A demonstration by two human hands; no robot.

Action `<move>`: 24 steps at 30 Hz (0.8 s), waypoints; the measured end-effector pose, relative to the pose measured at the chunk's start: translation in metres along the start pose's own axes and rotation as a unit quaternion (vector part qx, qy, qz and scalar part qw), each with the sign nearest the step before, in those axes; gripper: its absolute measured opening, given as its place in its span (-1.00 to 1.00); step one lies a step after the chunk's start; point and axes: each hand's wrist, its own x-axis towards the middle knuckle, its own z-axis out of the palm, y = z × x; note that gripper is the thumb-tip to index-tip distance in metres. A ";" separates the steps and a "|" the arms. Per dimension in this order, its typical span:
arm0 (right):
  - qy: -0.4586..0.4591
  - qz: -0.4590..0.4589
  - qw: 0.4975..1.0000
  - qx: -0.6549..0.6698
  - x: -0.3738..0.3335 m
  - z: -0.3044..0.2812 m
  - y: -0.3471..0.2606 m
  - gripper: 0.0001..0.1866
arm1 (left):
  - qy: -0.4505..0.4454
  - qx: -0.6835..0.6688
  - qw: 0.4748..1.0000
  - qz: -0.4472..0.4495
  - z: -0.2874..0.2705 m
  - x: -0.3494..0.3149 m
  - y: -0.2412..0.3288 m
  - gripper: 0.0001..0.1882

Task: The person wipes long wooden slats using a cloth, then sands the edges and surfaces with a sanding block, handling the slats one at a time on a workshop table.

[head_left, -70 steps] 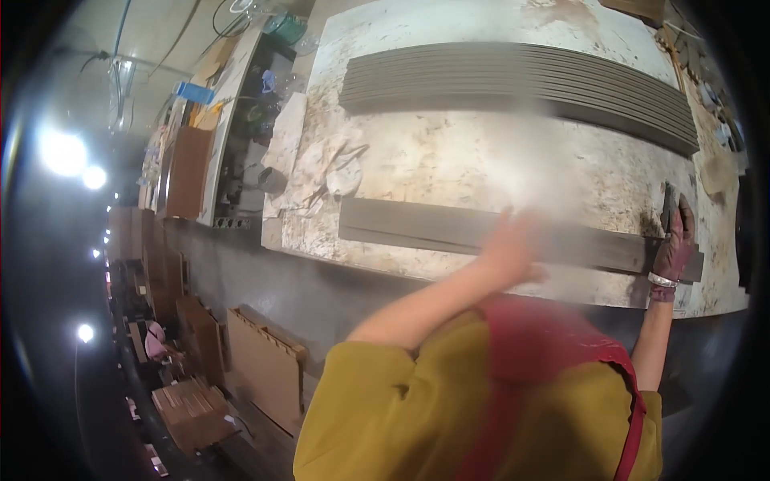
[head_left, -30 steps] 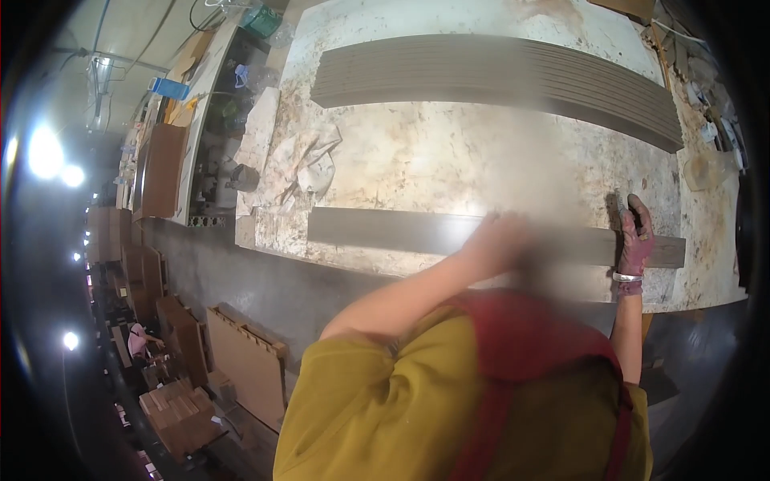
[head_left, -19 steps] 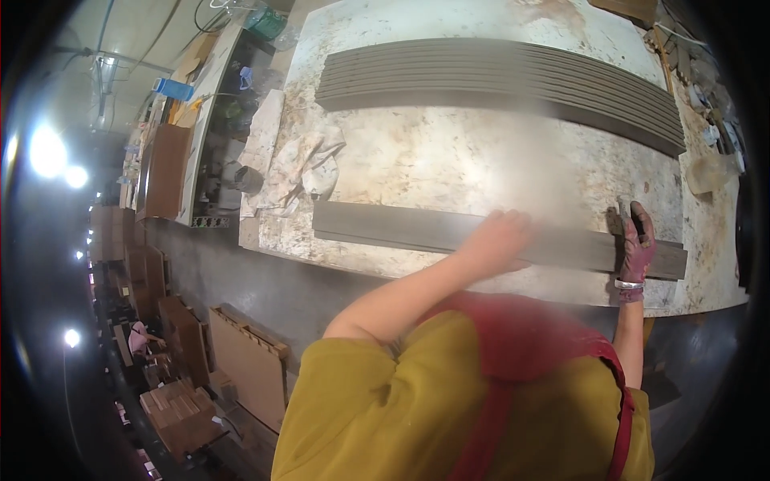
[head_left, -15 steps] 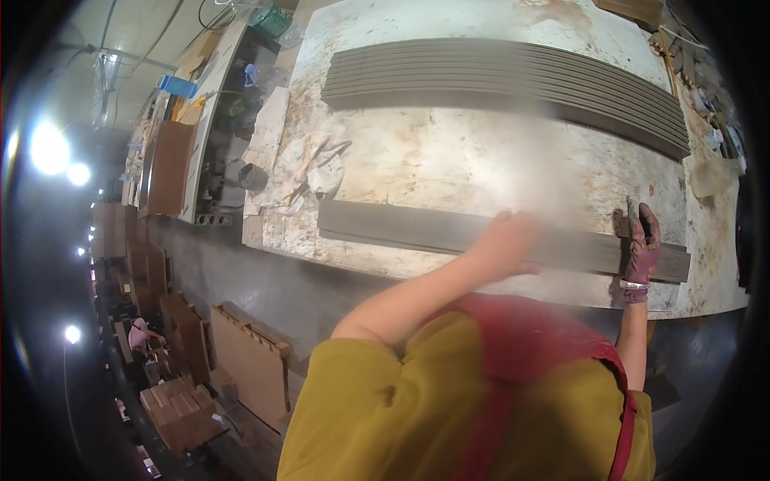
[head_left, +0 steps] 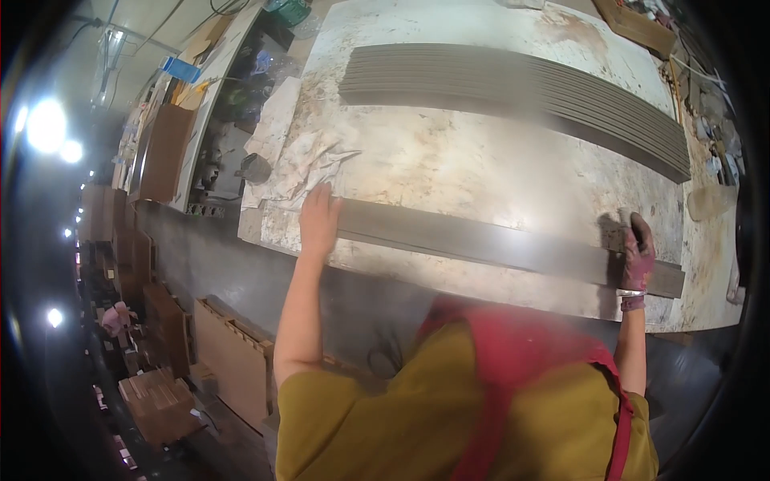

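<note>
A long, narrow grey board (head_left: 465, 238) lies near the front edge of the worktable (head_left: 449, 148), running left to right; a second edge shows just beneath its front side. At its left end, my bare left hand (head_left: 319, 223) lies with fingers stretched out, touching the board's end. Toward the right end is my right hand (head_left: 638, 256), in a stained pink glove with dark fingertips. Its fingers are curled above the board, seemingly round a small thin thing too blurred to name. Farther back, several similar grey strips (head_left: 513, 88) lie side by side.
Crumpled whitish cloth or paper (head_left: 309, 172) and a dark cup-like object (head_left: 256, 167) are at the table's left side. A brown box (head_left: 638, 28) stands at the far right corner. Stacked brown boards (head_left: 233, 361) stand on the floor at left. Haze blurs the middle of the view.
My left hand has swept left from the board's middle to its left end, and the arm is now straighter. My right hand stays near the right end. The view has shifted slightly.
</note>
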 end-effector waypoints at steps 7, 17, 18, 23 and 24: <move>-0.284 -0.245 0.918 -0.131 -0.012 0.170 -0.125 -0.74 | 0.054 -0.164 0.985 -0.004 0.019 -0.007 -0.015 -0.81; -0.454 -0.290 0.832 -0.134 -0.048 0.343 -0.157 -0.70 | 0.155 -0.283 0.940 -0.111 0.048 -0.024 -0.008 -0.72; -0.457 -0.302 0.827 -0.129 -0.052 0.357 -0.163 -0.70 | 0.158 -0.279 0.941 -0.109 0.049 -0.025 -0.007 -0.72; -0.436 -0.315 0.833 -0.131 -0.070 0.402 -0.177 -0.74 | 0.178 -0.290 0.934 -0.105 0.045 -0.027 -0.006 -0.72; -0.433 -0.300 0.839 -0.132 -0.073 0.399 -0.179 -0.76 | 0.178 -0.298 0.931 -0.110 0.043 -0.028 -0.006 -0.72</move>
